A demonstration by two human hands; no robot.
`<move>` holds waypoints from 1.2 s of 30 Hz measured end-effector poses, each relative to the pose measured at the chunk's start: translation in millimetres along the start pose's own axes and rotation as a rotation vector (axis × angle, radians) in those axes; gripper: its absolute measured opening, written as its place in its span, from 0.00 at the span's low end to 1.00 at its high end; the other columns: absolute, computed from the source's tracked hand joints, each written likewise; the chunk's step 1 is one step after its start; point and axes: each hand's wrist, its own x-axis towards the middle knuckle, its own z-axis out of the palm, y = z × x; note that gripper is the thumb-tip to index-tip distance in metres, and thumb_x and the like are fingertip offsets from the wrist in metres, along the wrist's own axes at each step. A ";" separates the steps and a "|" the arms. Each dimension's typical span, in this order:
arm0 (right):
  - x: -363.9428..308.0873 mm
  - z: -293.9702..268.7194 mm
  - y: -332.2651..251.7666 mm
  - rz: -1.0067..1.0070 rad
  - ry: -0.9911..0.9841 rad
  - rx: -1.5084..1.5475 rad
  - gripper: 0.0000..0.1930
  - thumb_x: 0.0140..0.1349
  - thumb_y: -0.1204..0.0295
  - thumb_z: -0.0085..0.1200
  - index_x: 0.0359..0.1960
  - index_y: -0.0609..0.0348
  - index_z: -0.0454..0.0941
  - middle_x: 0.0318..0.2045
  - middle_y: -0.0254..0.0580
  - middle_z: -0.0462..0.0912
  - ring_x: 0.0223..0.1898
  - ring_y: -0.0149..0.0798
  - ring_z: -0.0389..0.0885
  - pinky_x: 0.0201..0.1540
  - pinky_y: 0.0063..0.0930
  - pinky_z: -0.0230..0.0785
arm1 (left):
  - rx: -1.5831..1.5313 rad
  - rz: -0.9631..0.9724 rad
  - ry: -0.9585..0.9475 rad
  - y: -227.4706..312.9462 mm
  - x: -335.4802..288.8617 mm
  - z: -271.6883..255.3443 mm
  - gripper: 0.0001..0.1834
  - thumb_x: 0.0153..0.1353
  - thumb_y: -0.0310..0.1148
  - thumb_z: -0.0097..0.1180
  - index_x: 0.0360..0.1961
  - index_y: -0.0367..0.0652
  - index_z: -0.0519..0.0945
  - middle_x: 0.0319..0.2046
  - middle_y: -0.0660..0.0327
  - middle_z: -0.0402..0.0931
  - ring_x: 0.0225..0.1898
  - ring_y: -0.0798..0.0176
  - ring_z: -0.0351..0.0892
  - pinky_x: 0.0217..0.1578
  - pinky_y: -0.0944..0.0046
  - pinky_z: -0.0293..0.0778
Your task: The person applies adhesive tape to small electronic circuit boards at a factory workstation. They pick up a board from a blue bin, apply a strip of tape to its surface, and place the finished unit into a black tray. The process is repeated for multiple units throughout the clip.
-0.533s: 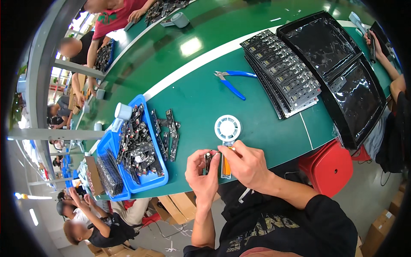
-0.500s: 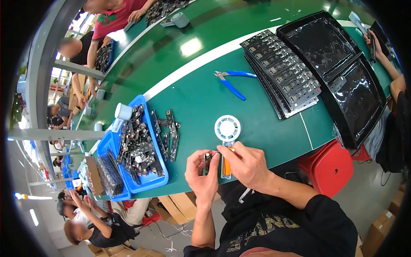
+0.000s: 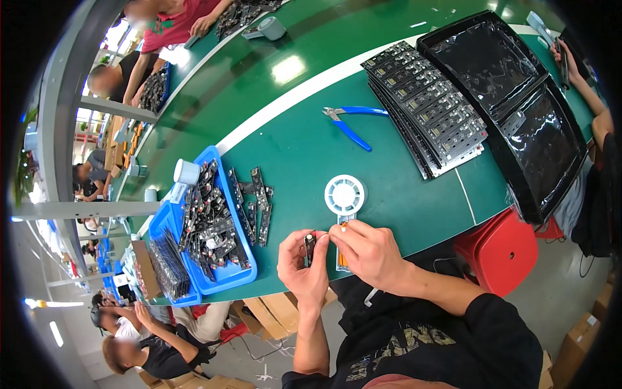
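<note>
My left hand [image 3: 303,259] is closed round a small dark circuit board [image 3: 310,243], held upright between thumb and fingers. Beside it my right hand [image 3: 366,253] pinches its thumb and fingertips together near the board's upper end. What those fingertips hold is too small to make out. Under the right hand lies a white handheld fan [image 3: 345,194], its round head pointing away from me. Part of its handle shows below, with an orange piece [image 3: 343,258] in it; the right fingers cover much of the handle.
To the left, a blue bin [image 3: 227,277] holds many small circuit boards; several loose boards [image 3: 260,206] lie beside it. Blue-handled cutters [image 3: 352,125] lie ahead. On the right are stacked board panels [image 3: 431,107], a black tray [image 3: 512,117] and a red stool [image 3: 502,253]. Other people work nearby.
My right hand has shifted slightly, its fingertips now pinched closer together over the fan's handle. The left hand with the circuit board has moved a little left.
</note>
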 end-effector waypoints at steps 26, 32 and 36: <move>-1.1 -1.5 -2.0 -0.151 0.042 -0.282 0.13 0.61 0.80 0.59 0.47 0.71 0.77 0.32 0.43 0.75 0.27 0.39 0.84 0.27 0.32 0.77 | 0.238 0.034 -0.074 15.8 -1.8 1.9 0.14 0.71 0.18 0.61 0.55 0.35 0.86 0.49 0.58 0.81 0.38 0.73 0.81 0.21 0.74 0.76; 0.2 -1.9 -3.7 -0.182 0.023 -0.339 0.11 0.63 0.78 0.59 0.45 0.71 0.78 0.31 0.42 0.74 0.27 0.37 0.83 0.27 0.29 0.77 | 0.271 0.057 -0.068 18.6 -1.7 4.3 0.14 0.70 0.17 0.61 0.55 0.35 0.86 0.49 0.57 0.82 0.38 0.72 0.82 0.21 0.75 0.79; 2.6 -2.8 -4.5 -0.227 0.026 -0.373 0.10 0.62 0.78 0.60 0.43 0.71 0.79 0.31 0.40 0.73 0.27 0.36 0.83 0.27 0.28 0.77 | 0.322 0.069 -0.056 22.5 0.0 5.0 0.14 0.68 0.18 0.64 0.54 0.35 0.87 0.48 0.56 0.84 0.39 0.71 0.83 0.23 0.74 0.81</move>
